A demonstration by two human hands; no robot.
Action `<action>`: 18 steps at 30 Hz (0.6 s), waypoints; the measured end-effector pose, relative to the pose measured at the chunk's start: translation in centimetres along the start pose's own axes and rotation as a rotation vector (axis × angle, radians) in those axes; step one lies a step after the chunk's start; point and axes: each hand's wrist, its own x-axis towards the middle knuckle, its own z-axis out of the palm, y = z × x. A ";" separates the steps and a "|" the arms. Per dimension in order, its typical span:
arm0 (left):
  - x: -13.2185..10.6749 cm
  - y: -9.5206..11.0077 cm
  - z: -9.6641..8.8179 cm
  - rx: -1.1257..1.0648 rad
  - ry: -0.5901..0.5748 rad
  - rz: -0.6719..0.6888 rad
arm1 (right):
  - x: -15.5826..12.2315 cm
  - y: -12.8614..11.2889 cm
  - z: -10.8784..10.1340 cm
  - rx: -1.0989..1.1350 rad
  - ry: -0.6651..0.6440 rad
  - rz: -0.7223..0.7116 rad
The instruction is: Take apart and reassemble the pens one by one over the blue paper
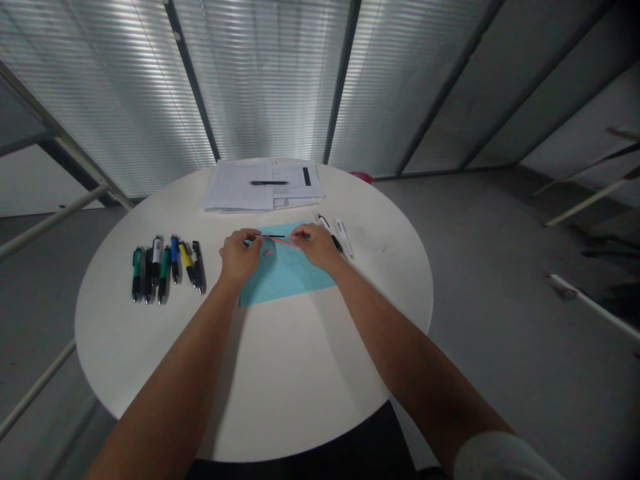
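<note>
Pinch work on blue paper (285, 277)
Right hand (317, 245) narrow on a thin pink strip (285, 241); left hand (240, 259) narrow, its hold I cannot tell. I'd keep it level.

The head camera looks forward and down from close above the round white table (280, 360), centred on a blue sheet (285, 283). The lens seems wide.

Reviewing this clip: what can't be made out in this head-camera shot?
Head view:
- The thin pink-and-black item between the left hand and right hand: the hands cover its ends, so its kind is unclear.
- The pink speck on the blue sheet: too small to identify.
- Writing on the papers: too small to read.
</note>
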 end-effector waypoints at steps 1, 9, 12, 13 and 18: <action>0.0 -0.1 0.0 -0.003 0.010 0.023 | 0.0 0.0 0.0 -0.002 0.005 -0.002; 0.2 -0.5 -0.1 -0.088 0.114 0.041 | 0.3 0.6 0.3 0.024 0.095 0.024; 0.2 -0.4 -0.1 0.052 0.082 0.043 | 0.2 0.5 0.3 0.030 0.106 0.021; 0.2 -0.3 -0.1 0.107 0.070 0.039 | 0.2 0.4 0.2 0.031 0.104 0.017; 0.0 -0.2 -0.1 0.108 0.077 0.017 | -0.2 -0.2 0.0 0.010 0.060 0.006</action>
